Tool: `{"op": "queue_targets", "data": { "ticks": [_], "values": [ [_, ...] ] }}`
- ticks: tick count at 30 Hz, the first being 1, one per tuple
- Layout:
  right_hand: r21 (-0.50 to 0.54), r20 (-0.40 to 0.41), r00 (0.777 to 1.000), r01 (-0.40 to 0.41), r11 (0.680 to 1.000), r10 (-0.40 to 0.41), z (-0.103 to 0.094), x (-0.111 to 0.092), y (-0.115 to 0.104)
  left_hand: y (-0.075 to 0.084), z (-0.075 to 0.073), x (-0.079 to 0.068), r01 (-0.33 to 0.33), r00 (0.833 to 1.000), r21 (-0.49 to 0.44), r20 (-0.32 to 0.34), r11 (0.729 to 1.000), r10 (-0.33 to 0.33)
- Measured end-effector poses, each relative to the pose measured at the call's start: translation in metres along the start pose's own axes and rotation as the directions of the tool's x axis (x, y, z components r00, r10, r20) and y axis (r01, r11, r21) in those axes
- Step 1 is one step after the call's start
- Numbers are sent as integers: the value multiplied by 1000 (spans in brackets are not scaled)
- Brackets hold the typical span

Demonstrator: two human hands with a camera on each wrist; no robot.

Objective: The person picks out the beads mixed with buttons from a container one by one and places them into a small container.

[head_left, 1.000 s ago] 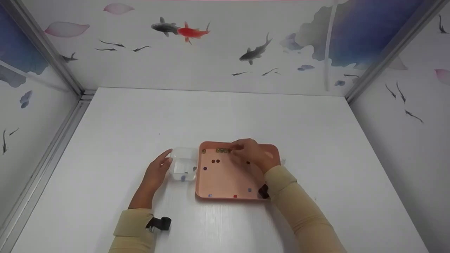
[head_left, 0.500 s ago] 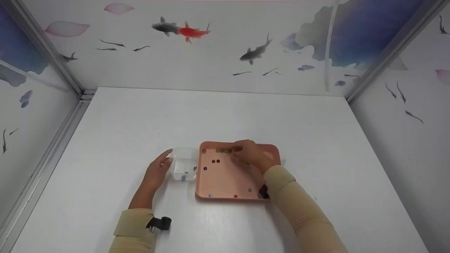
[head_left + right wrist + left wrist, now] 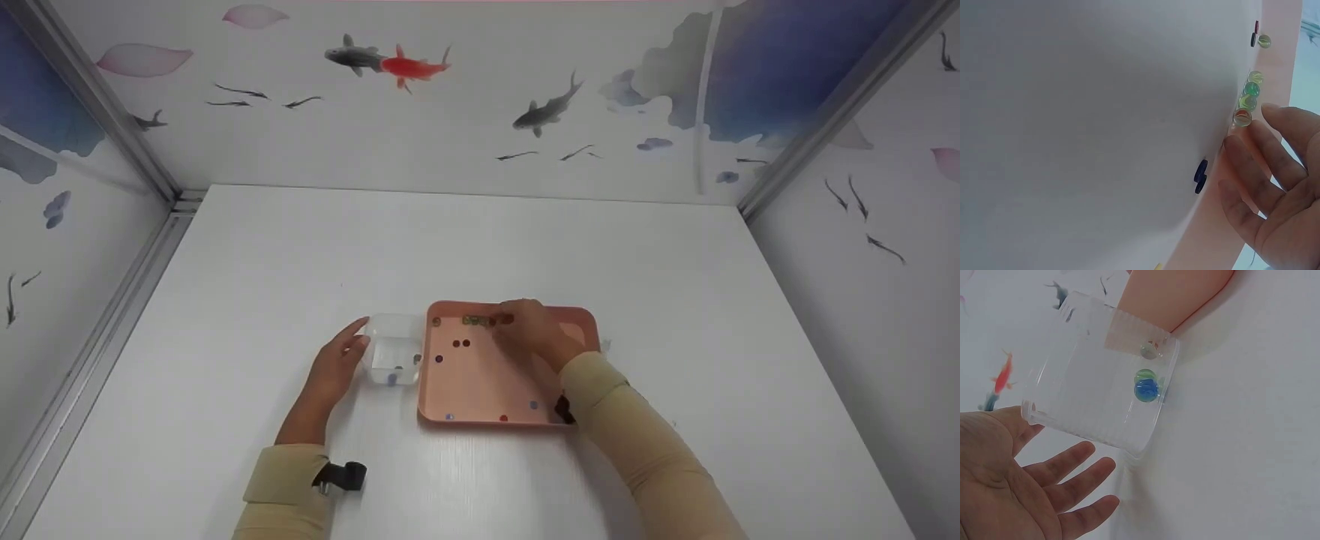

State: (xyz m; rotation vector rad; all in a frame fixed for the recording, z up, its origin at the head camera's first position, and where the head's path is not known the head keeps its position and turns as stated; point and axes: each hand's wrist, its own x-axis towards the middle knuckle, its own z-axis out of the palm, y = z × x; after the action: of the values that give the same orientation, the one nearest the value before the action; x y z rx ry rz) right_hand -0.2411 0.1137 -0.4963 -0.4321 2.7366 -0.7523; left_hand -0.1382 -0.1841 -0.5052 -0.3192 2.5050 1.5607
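My left hand (image 3: 335, 373) touches the left side of a clear plastic box (image 3: 394, 349); in the left wrist view its fingers are spread and fairly straight. A blue marble (image 3: 1146, 390), a green one behind it and a pale marble (image 3: 1149, 350) lie in the box. Over the far side of a pink tray (image 3: 480, 390), my right hand (image 3: 534, 328) has its fingertips beside a row of glass marbles (image 3: 475, 321). The right wrist view shows the thumb and fingers loosely bent, close to the red-striped marble (image 3: 1242, 117) at the row's end, gripping nothing visible.
A lone marble (image 3: 436, 322) sits in the tray's far left corner. Small flat dark discs (image 3: 461, 343) lie near it, and a blue disc (image 3: 533, 405) and a red disc (image 3: 503, 418) lie toward the near edge. Printed panels (image 3: 465, 150) enclose the white table (image 3: 300, 247).
My right hand has shifted very slightly to the right at the end of the marble row. The left hand and the box stay where they were.
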Motion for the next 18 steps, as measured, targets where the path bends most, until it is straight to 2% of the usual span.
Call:
{"op": "queue_targets", "data": {
  "ticks": [7, 14, 18],
  "values": [
    [-71, -10, 1000, -15, 997, 14, 2, -2, -3, 0, -1, 0, 13, 1000, 1, 4, 1000, -13],
    [-65, 2, 998, -55, 996, 56, 4, -3, -7, 1, -1, -1, 13, 1000, 0, 4, 1000, -13],
    [-101, -17, 1000, -20, 995, 19, 6, -2, -6, 2, -1, -1, 18, 1000, 0, 3, 1000, -18]
  ]
}}
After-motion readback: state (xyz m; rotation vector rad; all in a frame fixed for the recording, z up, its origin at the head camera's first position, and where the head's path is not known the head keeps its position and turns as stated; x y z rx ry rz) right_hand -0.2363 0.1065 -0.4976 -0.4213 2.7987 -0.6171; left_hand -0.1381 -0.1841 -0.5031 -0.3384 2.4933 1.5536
